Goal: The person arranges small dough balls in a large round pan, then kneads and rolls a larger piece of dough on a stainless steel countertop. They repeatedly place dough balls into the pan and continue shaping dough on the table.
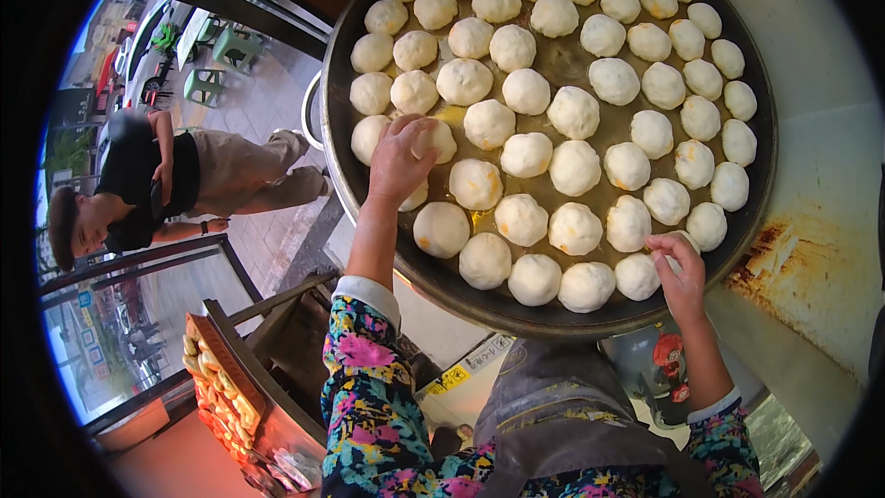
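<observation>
A large round dark metal pan (477, 304) holds many pale, round filled dough buns, with a shallow layer of yellowish oil (477, 218) showing between them. At the pan's left side, my left hand (402, 155) grips a dough bun (441, 142), its fingers curved over the top. My right hand (681, 277) is at the near right rim. It partly covers another dough bun (684, 238), and its curled fingers hide whether they hold that bun or only touch it. A neighbouring bun (628, 223) sits close to the fingertips.
The pan has a loop handle (310, 111) on its left. A stained metal surface (802, 277) borders it on the right. Lower left stands a tray (221, 387) of light-coloured food pieces. A gas cylinder (646, 373) sits below the pan. Outside, a person (173, 173) walks near green stools (235, 48).
</observation>
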### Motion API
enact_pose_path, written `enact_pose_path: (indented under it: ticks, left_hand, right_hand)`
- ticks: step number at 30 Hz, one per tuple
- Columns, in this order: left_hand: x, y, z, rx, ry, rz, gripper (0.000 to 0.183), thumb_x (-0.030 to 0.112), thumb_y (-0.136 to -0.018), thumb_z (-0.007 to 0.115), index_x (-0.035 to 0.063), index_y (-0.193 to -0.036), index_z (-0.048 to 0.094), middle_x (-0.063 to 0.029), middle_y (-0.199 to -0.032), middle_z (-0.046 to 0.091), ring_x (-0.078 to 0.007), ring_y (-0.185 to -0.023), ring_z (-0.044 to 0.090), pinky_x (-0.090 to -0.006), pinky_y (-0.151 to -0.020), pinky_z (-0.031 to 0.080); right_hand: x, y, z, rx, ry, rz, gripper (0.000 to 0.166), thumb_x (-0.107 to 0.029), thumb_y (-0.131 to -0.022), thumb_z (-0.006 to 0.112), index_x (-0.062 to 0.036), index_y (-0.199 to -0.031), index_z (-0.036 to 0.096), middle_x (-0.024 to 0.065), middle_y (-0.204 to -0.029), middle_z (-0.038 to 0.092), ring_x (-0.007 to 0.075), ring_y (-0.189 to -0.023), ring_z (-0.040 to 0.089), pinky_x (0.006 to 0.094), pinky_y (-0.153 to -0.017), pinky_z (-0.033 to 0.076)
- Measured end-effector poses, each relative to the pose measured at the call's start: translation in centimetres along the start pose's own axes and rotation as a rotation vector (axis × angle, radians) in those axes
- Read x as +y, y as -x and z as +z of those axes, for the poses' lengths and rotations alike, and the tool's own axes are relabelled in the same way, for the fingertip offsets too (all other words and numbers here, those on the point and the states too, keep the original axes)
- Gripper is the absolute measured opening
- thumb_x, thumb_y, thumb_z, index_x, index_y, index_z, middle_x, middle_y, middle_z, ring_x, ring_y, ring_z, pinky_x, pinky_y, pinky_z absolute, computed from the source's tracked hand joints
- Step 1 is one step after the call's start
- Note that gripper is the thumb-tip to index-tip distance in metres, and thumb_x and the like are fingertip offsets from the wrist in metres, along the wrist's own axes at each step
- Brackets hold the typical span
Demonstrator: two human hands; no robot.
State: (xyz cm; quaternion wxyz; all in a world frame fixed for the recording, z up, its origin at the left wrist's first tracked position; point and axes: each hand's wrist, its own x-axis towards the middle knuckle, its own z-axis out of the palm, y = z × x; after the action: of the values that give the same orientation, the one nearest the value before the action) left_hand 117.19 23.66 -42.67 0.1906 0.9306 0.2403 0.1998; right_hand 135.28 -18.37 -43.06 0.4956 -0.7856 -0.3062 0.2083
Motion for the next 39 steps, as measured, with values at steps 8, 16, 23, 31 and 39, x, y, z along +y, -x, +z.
enact_pose_path:
  ticks: [8,16,23,31,39]
  left_hand:
    - [4.4,3.3,1.5,-0.251,0.154,0.127,0.043,0.007,-0.071,0.075,0.0129,-0.112,0.069,-0.0079,-0.124,0.064,-0.0328,-0.117,0.056,-0.0426,-0.102,0.047]
    - [5.8,5.0,1.6,-0.080,0.106,0.052,0.043,0.010,-0.073,0.077,0.0121,-0.115,0.068,-0.0099,-0.122,0.063,-0.0337,-0.115,0.057,-0.0432,-0.100,0.047]
    - [9.3,8.5,2.6,-0.181,0.168,0.043,0.041,0.012,-0.075,0.077,0.0134,-0.115,0.068,-0.0076,-0.123,0.062,-0.0344,-0.116,0.056,-0.0430,-0.101,0.047]
    - [10.2,9.3,3.3,-0.068,0.080,-0.157,0.042,0.011,-0.076,0.076,0.0123,-0.117,0.066,-0.0089,-0.123,0.062,-0.0353,-0.116,0.056,-0.0429,-0.098,0.048]
    - [15.4,10.6,4.6,-0.112,0.147,0.122,0.049,0.009,-0.073,0.076,0.0114,-0.120,0.065,-0.0114,-0.126,0.062,-0.0367,-0.117,0.055,-0.0450,-0.102,0.046]
  right_hand:
    - [0.6,1.6,-1.0,0.010,-0.028,0.030,0.017,0.005,-0.088,0.060,0.0011,-0.103,0.066,0.0090,-0.101,0.069,0.0180,-0.096,0.066,0.0305,-0.089,0.050]
    - [0.8,3.3,-2.0,0.007,-0.016,0.026,0.018,0.005,-0.088,0.060,0.0012,-0.104,0.067,0.0085,-0.102,0.070,0.0172,-0.094,0.066,0.0297,-0.087,0.050]
    - [1.5,5.2,-3.2,0.023,-0.091,0.063,0.018,0.005,-0.090,0.060,0.0018,-0.106,0.067,0.0069,-0.100,0.069,0.0141,-0.092,0.065,0.0274,-0.084,0.051]
    - [0.0,7.2,-4.8,0.031,-0.081,0.057,0.019,0.007,-0.089,0.060,0.0017,-0.106,0.067,0.0076,-0.101,0.068,0.0149,-0.094,0.066,0.0277,-0.086,0.051]
    - [0.6,10.0,-5.3,0.062,-0.101,0.078,0.019,0.006,-0.089,0.059,0.0019,-0.105,0.067,0.0085,-0.104,0.070,0.0158,-0.096,0.067,0.0284,-0.086,0.052]
